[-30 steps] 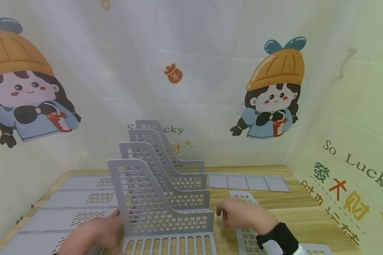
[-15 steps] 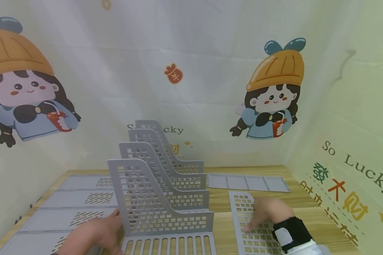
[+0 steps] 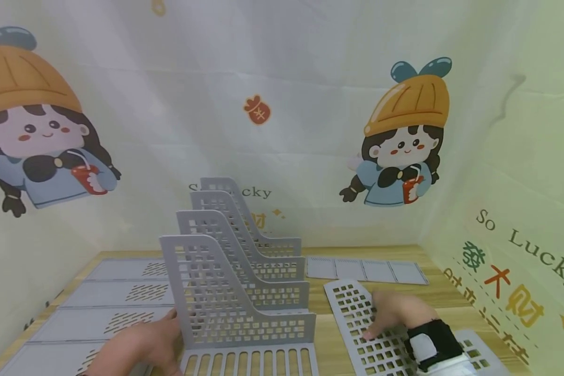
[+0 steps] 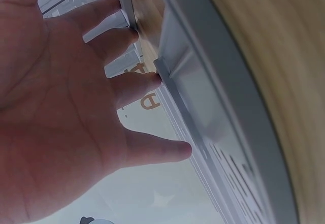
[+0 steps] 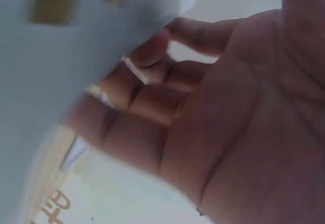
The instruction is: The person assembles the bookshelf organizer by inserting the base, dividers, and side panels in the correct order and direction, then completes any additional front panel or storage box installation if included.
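A grey plastic file rack stands in the middle, with several upright perforated dividers in a row. At its left side is my left hand, its fingers spread and straight. In the left wrist view the fingertips of this hand reach the grey edges of the plastic panels. To the right of the rack, my right hand grips a loose perforated panel by its right edge. This panel is tilted. In the right wrist view the fingers of that hand curl behind the panel.
Flat grey slotted panels lie left of the rack. A jointed grey strip lies at the back right. Another perforated panel shows beyond my right wrist. A printed curtain encloses the wooden table.
My right hand has moved right from beside the rack onto the loose panel and taken hold of it. The panel has tilted, uncovering more of another one. The left hand has stayed put.
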`<state>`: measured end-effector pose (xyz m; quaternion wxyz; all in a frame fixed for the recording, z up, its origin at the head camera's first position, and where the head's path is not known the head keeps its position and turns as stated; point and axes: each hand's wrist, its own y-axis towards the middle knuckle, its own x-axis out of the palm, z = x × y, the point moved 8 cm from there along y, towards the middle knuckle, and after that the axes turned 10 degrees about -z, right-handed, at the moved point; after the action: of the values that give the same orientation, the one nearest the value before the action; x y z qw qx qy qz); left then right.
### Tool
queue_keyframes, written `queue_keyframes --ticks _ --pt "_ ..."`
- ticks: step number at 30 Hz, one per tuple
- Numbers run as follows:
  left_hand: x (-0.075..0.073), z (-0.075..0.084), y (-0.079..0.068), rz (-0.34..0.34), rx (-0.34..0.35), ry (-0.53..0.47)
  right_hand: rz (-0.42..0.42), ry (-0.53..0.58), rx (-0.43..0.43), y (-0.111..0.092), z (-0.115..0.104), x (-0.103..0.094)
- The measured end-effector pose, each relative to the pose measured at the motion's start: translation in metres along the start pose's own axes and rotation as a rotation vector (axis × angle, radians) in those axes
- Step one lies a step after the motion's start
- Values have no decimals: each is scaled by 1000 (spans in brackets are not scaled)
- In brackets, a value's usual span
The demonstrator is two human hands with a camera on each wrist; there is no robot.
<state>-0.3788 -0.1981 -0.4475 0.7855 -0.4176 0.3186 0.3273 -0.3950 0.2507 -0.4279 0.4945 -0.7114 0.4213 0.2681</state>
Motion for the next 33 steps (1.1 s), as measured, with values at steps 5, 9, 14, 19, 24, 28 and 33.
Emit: queue_keyframes --ticks 5,9,14,19,24,28,33 --pt "0 -1 1 10 -1 3 70 -24 -129 -6 -10 -20" --pt "1 -1 1 11 17 -6 107 72 -222 -21 -16 -37" --pt "1 -1 1 7 12 -19 141 170 -426 -49 -33 -54" --pt "1 -1 0 9 -4 -19 72 244 -590 -72 -50 -61" --pt "1 -1 -1 10 -4 -16 -6 278 -671 -83 -63 -59" --pt "2 -2 0 5 -6 -24 -40 288 -697 -88 -68 -56" --pt "1 0 0 2 13 -23 -41 285 -704 -91 -69 -56"
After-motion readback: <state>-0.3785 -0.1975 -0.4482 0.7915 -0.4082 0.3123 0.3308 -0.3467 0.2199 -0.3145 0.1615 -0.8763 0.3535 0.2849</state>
